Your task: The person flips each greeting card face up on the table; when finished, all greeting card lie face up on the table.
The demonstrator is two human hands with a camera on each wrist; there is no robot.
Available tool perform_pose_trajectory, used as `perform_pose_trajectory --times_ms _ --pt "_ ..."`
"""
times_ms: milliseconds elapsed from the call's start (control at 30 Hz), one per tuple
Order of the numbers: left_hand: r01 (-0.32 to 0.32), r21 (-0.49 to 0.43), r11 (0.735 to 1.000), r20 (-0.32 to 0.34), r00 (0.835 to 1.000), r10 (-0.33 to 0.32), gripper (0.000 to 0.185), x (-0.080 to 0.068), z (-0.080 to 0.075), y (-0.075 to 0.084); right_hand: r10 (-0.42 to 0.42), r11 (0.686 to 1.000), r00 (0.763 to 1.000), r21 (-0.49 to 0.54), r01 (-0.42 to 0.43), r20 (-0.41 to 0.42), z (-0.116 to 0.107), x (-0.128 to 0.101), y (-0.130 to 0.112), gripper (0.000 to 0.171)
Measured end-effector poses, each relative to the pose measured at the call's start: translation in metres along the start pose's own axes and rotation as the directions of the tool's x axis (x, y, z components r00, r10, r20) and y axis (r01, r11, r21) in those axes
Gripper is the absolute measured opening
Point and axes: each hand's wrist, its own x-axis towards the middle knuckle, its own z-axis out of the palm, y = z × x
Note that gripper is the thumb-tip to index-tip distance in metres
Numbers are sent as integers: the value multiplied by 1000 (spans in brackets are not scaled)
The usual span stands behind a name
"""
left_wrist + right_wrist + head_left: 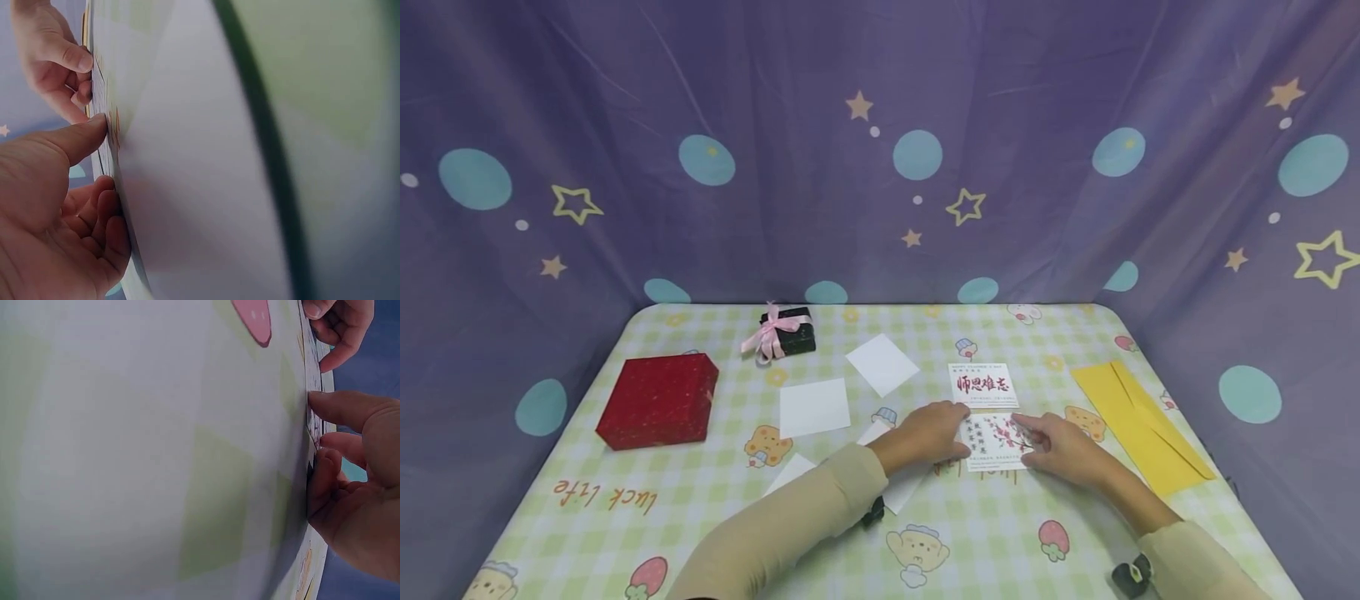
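**Both hands down on the greeting card**

Here we are at the middle of the checked table (715, 517), and both hands sit on the printed card (992, 417) lying open there, red characters on its far half, a blossom picture on the near half. The left hand (925, 433) presses the near half's left edge, thumb flat, fingers curled under against the cloth; the wrist view shows that thumb (75, 140) right at the paper's edge. The right hand (1063, 450) meets it from the other side, forefinger stretched onto the picture, the rest tucked. Neither has it lifted; it looks like a steadying or folding step, and the next move would call for a clean pinch of that near edge.

Around them: white paper squares (814, 407) to the left, one partly under the left forearm, so that sleeve could drag it. A yellow envelope (1138, 425) lies just right of the right hand. Farther off, a red box (658, 400) and a small black box with a pink ribbon (786, 332), well apart from the work
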Motion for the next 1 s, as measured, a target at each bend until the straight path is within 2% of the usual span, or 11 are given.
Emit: perform_pose_trajectory --times_ms 133,567,833,933,1000 --pt "-12 7 1000 -12 1000 12 67 0 0 -1 9 999 1000 -34 -9 -6 -1 -1 0 68" --pt "-12 18 1000 -19 1000 13 66 -2 -3 -2 -9 1000 1000 5 9 3 -3 2 -1 68" --pt "-41 36 999 -24 999 42 65 -2 -3 -8 -24 999 1000 39 24 13 -1 4 3 67" --pt "-56 0 998 -7 998 56 66 -1 -1 -14 -27 998 1000 54 26 13 -1 3 2 66" --pt "-68 -55 996 12 998 69 65 -1 -2 -18 -44 997 999 61 43 13 -1 3 2 65"
